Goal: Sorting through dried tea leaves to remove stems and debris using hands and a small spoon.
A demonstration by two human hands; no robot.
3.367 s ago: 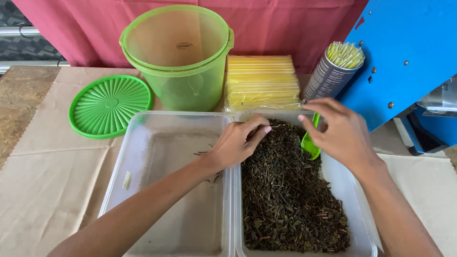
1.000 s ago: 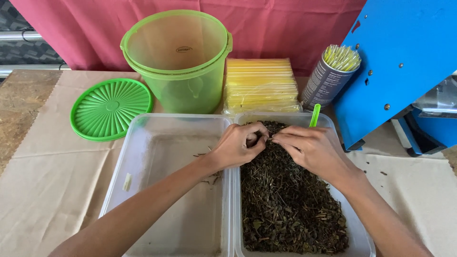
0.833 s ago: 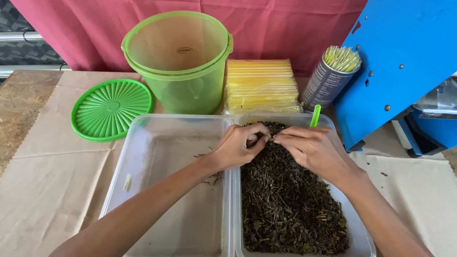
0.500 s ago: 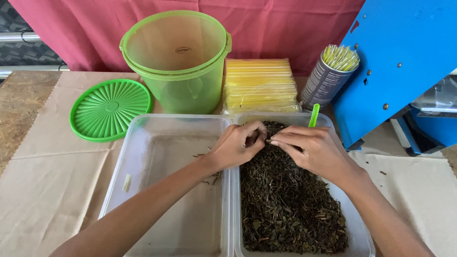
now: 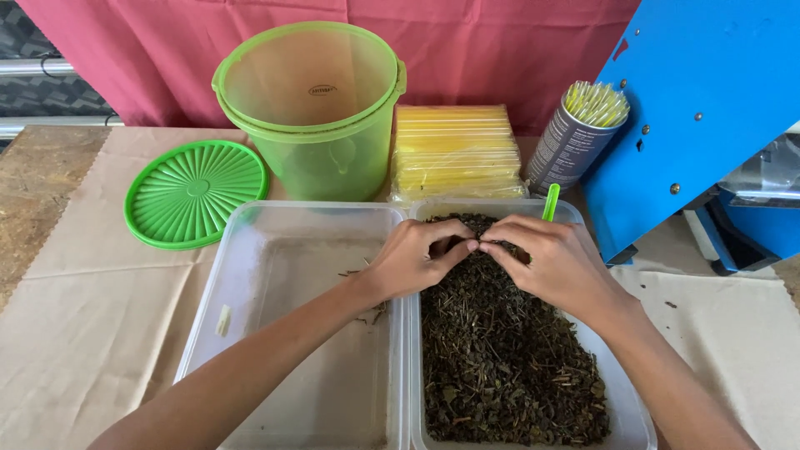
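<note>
Meeting over the far end of the right-hand tub, both hands now work fingertip to fingertip where, a few seconds ago, the right hand held the green scoop. That scoop now stands alone, stuck upright in the dried leaves at the tub's far right corner, so the work has passed from scooping to picking by hand. The left hand curls its fingers nearly closed and the right hand's fingers pinch against them; something small seems held between them, but I cannot tell what. The leaves are dark, dry and crumbled, with pale stems mixed in, filling their tub. The left-hand tub beside it holds only a few stray bits. Both tubs sit at the counter's near edge.
</note>
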